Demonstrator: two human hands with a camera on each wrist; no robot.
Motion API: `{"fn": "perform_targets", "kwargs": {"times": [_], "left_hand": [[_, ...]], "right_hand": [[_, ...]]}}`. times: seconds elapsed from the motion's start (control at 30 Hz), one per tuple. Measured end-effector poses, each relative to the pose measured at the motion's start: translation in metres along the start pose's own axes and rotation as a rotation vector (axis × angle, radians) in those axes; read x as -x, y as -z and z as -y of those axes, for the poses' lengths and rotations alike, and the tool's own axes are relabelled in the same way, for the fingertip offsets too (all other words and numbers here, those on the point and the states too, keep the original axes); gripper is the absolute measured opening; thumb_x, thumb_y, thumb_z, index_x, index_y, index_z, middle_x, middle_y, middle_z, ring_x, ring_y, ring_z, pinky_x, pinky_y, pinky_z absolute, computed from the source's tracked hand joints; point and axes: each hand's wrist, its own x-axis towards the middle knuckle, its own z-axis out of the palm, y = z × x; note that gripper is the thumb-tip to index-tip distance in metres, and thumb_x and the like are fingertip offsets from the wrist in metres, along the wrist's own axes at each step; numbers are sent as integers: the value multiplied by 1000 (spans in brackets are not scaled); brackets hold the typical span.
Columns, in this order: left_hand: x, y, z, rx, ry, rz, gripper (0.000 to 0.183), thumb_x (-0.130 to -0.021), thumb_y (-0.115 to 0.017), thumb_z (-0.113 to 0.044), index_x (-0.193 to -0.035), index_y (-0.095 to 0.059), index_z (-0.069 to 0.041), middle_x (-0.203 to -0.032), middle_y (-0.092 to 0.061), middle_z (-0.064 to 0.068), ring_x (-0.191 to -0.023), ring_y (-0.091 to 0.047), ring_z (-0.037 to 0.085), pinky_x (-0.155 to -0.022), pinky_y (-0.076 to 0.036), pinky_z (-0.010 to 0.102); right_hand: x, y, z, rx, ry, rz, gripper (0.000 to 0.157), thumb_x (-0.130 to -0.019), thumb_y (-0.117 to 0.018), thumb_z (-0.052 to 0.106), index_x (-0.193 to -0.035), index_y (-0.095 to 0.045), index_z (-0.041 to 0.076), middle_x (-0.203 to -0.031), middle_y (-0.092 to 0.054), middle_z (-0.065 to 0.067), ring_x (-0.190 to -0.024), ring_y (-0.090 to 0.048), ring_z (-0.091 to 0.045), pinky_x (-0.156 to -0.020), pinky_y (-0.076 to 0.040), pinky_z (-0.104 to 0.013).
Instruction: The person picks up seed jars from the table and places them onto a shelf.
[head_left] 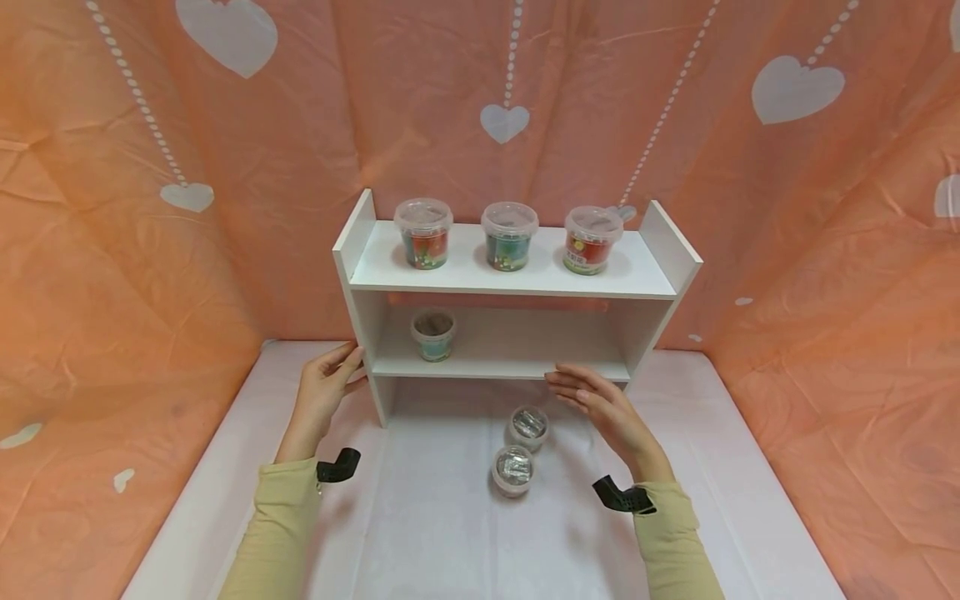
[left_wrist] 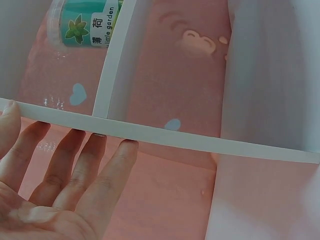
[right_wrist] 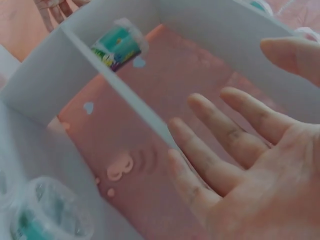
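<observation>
My left hand (head_left: 324, 385) is at the left side panel of a white two-tier shelf (head_left: 465, 367); in the left wrist view its nearly straight fingers (left_wrist: 95, 170) touch the panel's edge. My right hand (head_left: 600, 407), fingers extended, is at the front edge of the lower board, towards its right end, holding nothing. A small tub (head_left: 433, 337) with a green label stands at the left of that board; its label reads "little garden" in the left wrist view. On the table before the shelf sit two clear tubs, one (head_left: 528, 425) close behind the other (head_left: 513, 468), with silvery packets showing.
Along the top board stand three lidded tubs, a left one (head_left: 424, 233), a middle one (head_left: 509, 237) and a right one (head_left: 591, 240). A pale cloth covers the table (head_left: 420, 533). Orange sheeting (head_left: 420, 100) with white hearts hangs behind and on both sides.
</observation>
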Motion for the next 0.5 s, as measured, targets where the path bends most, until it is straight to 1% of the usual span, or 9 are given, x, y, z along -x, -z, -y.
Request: {"fn": "perform_targets", "kwargs": {"times": [0.07,0.13,0.27,0.37,0.5], "left_hand": [[-1,0,0,4,0,0,53,-96,-59,-25,-137,-46,7,-142,-42,20,-102,-59,6,-88,-51,42],[-1,0,1,4,1,-2,53,-96,-59,-25,-136,-47,7,-142,-42,20,-101,-59,6,-88,-51,42],[0,0,0,7,0,-4,54,-96,-59,-24,-137,-46,8,-143,-41,20,-100,-59,5,-89,-50,43],[0,0,0,12,-2,-6,54,-97,-59,-24,-137,-45,9,-145,-39,21,-100,-59,4,-90,-50,44],[0,0,0,7,1,-3,54,-97,-59,-24,-137,-45,9,-145,-38,21,-100,-59,4,-90,-49,45]], "right_hand": [[6,1,-4,-8,-5,20,42,-101,-33,-3,-140,-28,-16,-137,-39,-36,-128,-34,-48,-112,-28,-47],[11,3,-8,-12,-16,30,42,-101,-32,-3,-141,-27,-17,-138,-38,-36,-129,-36,-45,-112,-29,-44],[20,6,-17,-28,-34,23,43,-101,-31,-2,-140,-25,-18,-139,-34,-38,-130,-37,-39,-112,-29,-41],[25,9,-24,-39,-44,17,42,-101,-30,-3,-141,-25,-17,-140,-33,-38,-132,-36,-37,-113,-28,-41],[32,13,-33,-56,-66,10,43,-101,-29,-3,-141,-24,-17,-142,-36,-32,-133,-32,-39,-113,-27,-43]]}}
